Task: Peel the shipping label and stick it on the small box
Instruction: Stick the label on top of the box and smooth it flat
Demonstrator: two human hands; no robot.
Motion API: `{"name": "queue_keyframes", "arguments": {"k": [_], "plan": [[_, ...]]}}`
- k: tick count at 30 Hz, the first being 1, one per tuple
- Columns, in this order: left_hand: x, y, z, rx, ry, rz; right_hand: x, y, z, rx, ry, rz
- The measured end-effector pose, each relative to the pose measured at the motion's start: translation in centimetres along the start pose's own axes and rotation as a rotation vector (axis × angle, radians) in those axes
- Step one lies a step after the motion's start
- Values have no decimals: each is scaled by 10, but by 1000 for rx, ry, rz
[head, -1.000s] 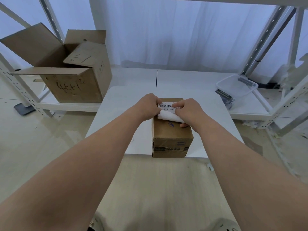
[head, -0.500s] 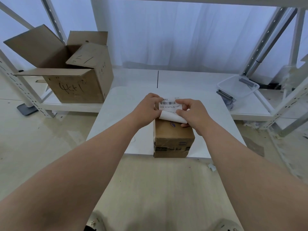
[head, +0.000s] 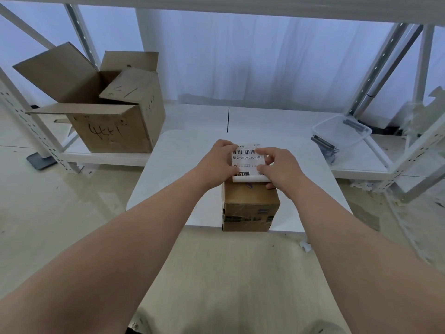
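Observation:
A small brown cardboard box (head: 250,201) stands at the front edge of a white table (head: 173,179). Above the far part of its top I hold a white shipping label (head: 246,161) with a barcode and printed numbers, face up. My left hand (head: 218,161) pinches the label's left edge. My right hand (head: 280,166) grips its right edge, thumb on the face. The label's near edge curls under in a white roll just over the box top. Whether the label touches the box is hidden by my hands.
A large open cardboard box (head: 106,116) with handwriting sits on the low white shelf (head: 277,121) at the left. A clear plastic tub (head: 342,132) lies at the right of that shelf. White metal rack posts (head: 414,160) stand on both sides.
The label has unrolled towards me: more of its printed face shows now, and the curled white edge sits lower over the box top. Both hands keep their grip.

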State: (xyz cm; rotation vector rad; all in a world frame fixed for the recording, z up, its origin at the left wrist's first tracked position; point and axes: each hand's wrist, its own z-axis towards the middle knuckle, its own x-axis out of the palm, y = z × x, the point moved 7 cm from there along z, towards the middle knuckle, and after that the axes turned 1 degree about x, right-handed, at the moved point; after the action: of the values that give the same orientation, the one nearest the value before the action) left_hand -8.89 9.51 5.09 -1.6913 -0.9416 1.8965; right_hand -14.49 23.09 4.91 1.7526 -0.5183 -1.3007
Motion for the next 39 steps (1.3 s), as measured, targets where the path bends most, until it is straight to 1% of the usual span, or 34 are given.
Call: {"name": "queue_keyframes", "arguments": {"k": [7, 13, 19, 27, 39], "plan": [[-2, 7, 3, -54, -1, -12, 0, -6, 6, 64, -50, -23], [-3, 3, 1, -27, 46, -98, -5, -11, 7, 137, -91, 91], [-2, 3, 0, -31, 68, -90, -4, -16, 5, 167, -60, 69], [2, 3, 5, -56, 94, -11, -3, -14, 6, 156, -66, 3], [4, 1, 11, -31, 110, 118, -2, -14, 7, 146, -86, -69]]}}
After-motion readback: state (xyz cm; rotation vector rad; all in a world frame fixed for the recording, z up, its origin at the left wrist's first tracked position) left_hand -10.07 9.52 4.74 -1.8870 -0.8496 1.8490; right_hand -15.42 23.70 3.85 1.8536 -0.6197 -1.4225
